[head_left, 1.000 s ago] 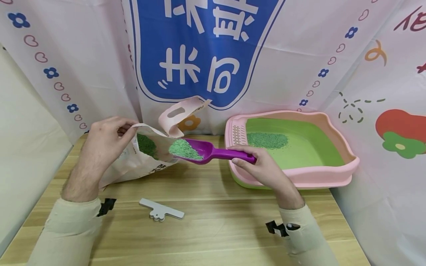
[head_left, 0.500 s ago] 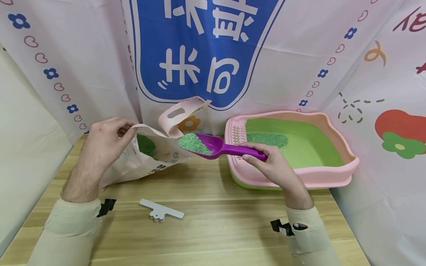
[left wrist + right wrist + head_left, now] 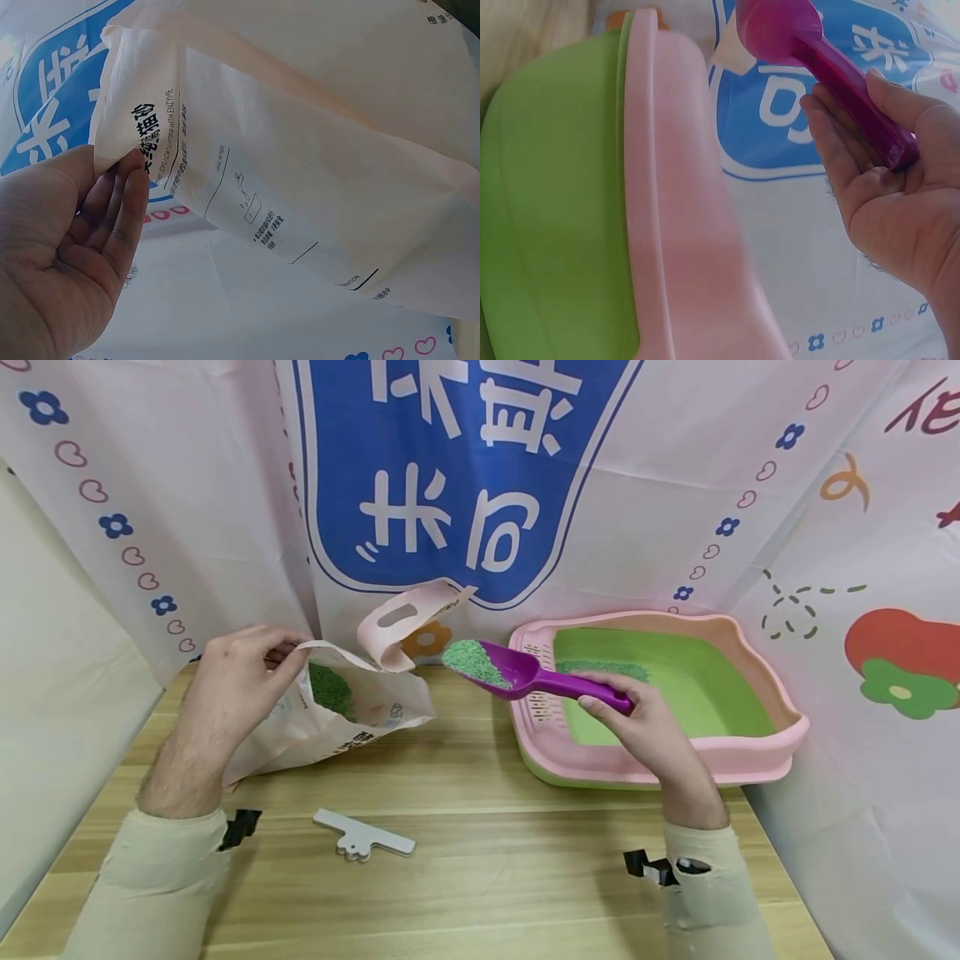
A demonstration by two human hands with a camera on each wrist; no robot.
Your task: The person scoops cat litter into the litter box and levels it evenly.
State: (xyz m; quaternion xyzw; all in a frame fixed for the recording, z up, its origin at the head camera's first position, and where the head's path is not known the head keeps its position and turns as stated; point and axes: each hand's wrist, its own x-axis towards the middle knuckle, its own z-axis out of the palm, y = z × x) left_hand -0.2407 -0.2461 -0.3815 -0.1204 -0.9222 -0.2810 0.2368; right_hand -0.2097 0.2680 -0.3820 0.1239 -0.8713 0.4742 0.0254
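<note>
My left hand (image 3: 238,693) pinches the top edge of a pale cat litter bag (image 3: 247,165), holding its mouth open. Dark green litter (image 3: 330,691) shows inside the bag. The right hand (image 3: 647,720) grips the handle of a purple scoop (image 3: 528,672), raised in the air with its tip toward the bag. Bright green litter (image 3: 474,662) is heaped in the scoop's front. Behind the handle stands a litter box (image 3: 750,764) with a pink rim and green pan; a patch of green litter (image 3: 607,671) lies in it, partly covered by scoop and hand.
A grey bag clip (image 3: 363,833) lies on the wooden table (image 3: 480,877) in front of the bag. A torn pink strip with a handle slot (image 3: 390,618) stands against the printed cloth (image 3: 630,543) at the back. Another cloth hangs on the right.
The loaded scoop has moved right and up, out from the bag's mouth to the left rim of the litter box. My left hand and the bag edge have stayed in place.
</note>
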